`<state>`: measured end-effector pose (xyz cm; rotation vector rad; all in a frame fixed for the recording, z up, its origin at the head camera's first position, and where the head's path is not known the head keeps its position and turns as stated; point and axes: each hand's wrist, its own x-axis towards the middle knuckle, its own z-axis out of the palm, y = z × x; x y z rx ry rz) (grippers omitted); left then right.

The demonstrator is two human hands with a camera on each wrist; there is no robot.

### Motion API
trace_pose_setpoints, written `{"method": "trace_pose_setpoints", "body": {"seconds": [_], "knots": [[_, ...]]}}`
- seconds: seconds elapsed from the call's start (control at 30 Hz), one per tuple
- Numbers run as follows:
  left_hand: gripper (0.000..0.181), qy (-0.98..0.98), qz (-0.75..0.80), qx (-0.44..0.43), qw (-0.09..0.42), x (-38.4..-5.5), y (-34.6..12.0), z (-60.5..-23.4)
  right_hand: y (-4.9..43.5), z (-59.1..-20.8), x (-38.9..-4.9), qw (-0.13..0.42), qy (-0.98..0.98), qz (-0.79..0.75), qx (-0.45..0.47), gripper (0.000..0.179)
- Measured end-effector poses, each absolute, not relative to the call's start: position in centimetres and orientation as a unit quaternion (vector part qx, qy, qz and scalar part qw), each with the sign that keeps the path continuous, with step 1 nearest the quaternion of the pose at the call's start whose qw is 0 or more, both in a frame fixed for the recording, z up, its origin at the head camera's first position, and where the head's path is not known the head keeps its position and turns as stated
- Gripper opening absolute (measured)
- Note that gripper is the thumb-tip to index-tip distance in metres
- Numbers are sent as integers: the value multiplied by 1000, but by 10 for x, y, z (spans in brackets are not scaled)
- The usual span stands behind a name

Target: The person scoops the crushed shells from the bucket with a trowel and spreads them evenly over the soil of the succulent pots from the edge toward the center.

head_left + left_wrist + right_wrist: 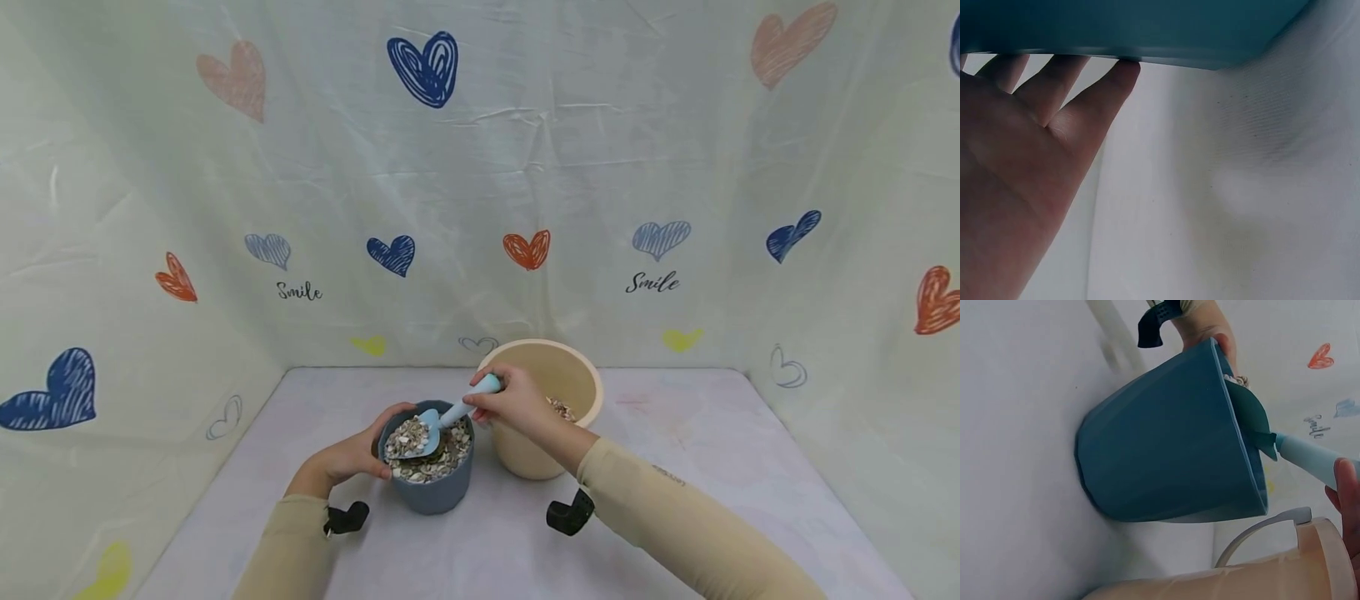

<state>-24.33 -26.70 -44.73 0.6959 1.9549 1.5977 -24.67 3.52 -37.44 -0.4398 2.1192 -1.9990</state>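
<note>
A blue-grey flowerpot (435,496) holds a bed of small pale stone or shell chips (431,472). My left hand (348,454) grips the pot's left side, thumb at the near side and fingers toward the far rim. Its fingers (1100,103) touch the pot wall in the left wrist view. In my right hand (517,404) is the handle of a light blue hand trowel (455,412). The trowel's blade (1250,415) sits within the pot's mouth, bearing a heap of chips, and slants down to the left. The right wrist view shows only part of the right fingers.
Just right of the pot stands a larger cream bucket (525,454) with chips (561,408) inside. A handle (1260,528) shows on it. Both stand on a pale tabletop (675,500). Behind the table hangs a white sheet (465,192) printed with hearts.
</note>
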Motion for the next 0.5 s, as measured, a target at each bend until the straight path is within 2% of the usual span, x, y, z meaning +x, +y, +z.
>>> {"method": "trace_pose_setpoints", "body": {"seconds": [0.5], "knots": [[107,716,595,261,254,-240,-266,-448,32,-363,-248,97,742,-640,-176,20]]}}
